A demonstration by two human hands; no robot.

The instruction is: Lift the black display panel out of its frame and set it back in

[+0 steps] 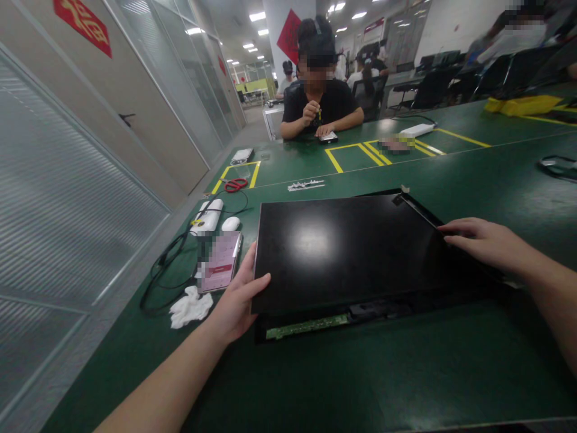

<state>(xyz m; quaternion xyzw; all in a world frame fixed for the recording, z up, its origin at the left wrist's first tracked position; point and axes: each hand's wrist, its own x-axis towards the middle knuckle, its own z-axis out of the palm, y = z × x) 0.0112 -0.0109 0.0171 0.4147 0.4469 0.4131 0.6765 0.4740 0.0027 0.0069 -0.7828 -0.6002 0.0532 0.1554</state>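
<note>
A black LCD screen panel lies over a black casing, its left side raised. My left hand is closed on the panel's left edge, thumb on top and the other fingers mostly hidden below. At the right edge, my right hand has its thumb and fingers pressed together on the rim. Whether that rim belongs to the panel or the casing is hard to tell. Along the near side of the casing shows a narrow green circuit board.
Left of the panel are a phone, crumpled white tissue, a white mouse, a white power strip, black cables and red scissors. Small white parts lie beyond. A co-worker sits across the green table.
</note>
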